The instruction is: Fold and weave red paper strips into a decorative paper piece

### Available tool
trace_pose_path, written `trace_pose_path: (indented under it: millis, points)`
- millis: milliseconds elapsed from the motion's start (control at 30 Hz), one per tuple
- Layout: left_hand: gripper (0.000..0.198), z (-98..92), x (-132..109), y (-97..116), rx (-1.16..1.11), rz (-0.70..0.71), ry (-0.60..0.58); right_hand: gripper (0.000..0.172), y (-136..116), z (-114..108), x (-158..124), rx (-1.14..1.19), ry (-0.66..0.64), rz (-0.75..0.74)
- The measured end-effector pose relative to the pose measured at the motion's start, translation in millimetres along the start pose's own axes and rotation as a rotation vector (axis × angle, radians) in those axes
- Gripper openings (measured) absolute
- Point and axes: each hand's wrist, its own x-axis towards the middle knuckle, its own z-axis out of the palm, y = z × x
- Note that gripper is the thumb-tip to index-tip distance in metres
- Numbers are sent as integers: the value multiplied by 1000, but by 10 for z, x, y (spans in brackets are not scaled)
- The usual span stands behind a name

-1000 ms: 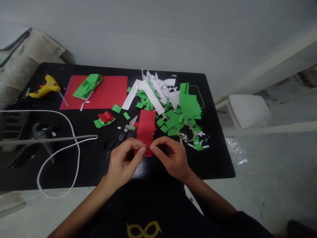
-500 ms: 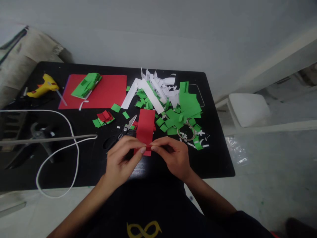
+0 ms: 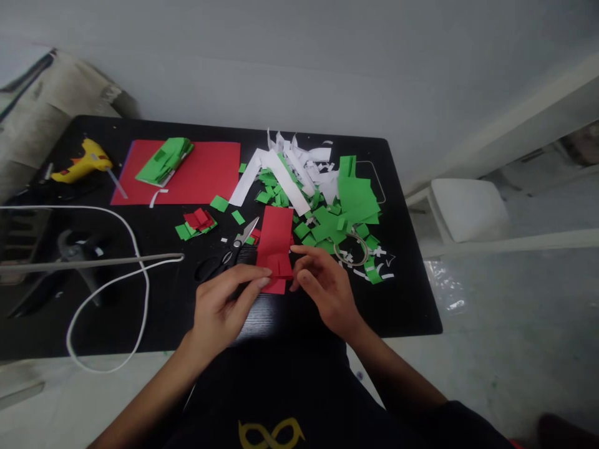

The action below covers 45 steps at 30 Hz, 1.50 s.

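Note:
A red paper strip lies lengthwise in front of me, with small slits and a folded crosswise band near its lower end. My left hand pinches the left edge of this strip at the fold between thumb and index finger. Just right of the fold, my right hand hovers with its fingers apart and curved, holding nothing. Black-handled scissors rest left of the strip, blades pointing up and to the right. Small red and green paper pieces are heaped farther left.
Green cut paper and white paper strips spread behind and to the right, with a tape ring. A red sheet, yellow glue gun, pliers-like tool and white cable occupy the left. A white stool stands right.
My right hand has let go of the strip's fold and moved slightly right, its fingers opening. My left hand has shifted a little left and still pinches the strip.

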Motion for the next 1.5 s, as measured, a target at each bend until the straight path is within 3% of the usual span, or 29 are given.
trace_pose_path:
  millis: [133, 233, 367, 467, 600, 833, 1133, 1267, 1367, 1500]
  points:
    - [23, 11, 27, 22, -25, -10, -27, 47, -4, 17, 26, 175, 24, 189]
    - [21, 15, 25, 36, -47, -25, -38, 54, -9, 26, 37, 184, 64, 236]
    - [16, 41, -9, 26, -51, -101, 11, 37, -17, 34, 39, 130, 99, 218]
    - [24, 69, -9, 19, -107, -189, 50, 24, -24, 46, 36, 70, 84, 192]
    - [32, 70, 47, 54, -181, -227, -12, 17, -34, 66, 22, 13, 80, 148]
    - [12, 37, 84, 96, -236, -230, -80, 8, -52, 78, 4, 16, 28, 94]
    - [18, 0, 102, 72, -241, -145, -108, 20, -136, 52, -9, -66, -3, -20]
    - [18, -5, 81, 100, -167, -127, -132, 9, -124, 70, -26, -47, 10, -6]
    - [10, 26, 56, 114, -118, -147, -70, 16, -71, 100, -51, -19, 52, 45]
    - [20, 64, 36, 112, -79, -198, -6, 16, -37, 112, -70, -55, 65, 27]
